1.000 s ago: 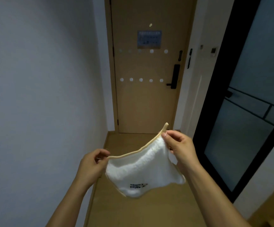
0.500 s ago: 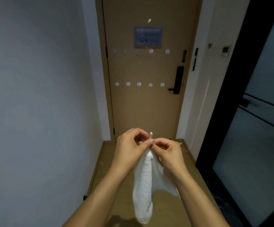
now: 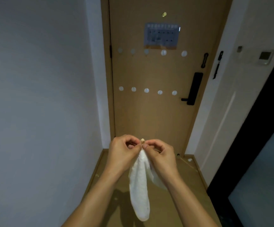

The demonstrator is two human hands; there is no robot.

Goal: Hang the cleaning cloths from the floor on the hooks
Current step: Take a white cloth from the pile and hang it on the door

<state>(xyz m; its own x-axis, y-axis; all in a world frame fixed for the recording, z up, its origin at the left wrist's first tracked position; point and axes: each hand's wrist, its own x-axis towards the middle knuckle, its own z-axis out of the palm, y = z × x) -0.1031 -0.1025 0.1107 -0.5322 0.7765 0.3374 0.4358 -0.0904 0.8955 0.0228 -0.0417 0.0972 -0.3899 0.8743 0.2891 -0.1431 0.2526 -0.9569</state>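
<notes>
Pinching cloth (image 3: 140, 185) loop, both hands' fingers (image 3: 145, 146) curled

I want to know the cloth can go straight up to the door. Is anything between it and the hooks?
Nothing visible. The white cloth hangs from both hands, left hand and right hand, pinched at its loop. Between it and the lower row of hooks on the door there is only open air, and those hooks look bare.

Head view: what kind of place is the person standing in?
Probably the entrance hallway of a flat. A wooden door with a black electronic lock and two rows of round adhesive hooks closes a narrow corridor; both hands pinch a white cleaning cloth.
</notes>
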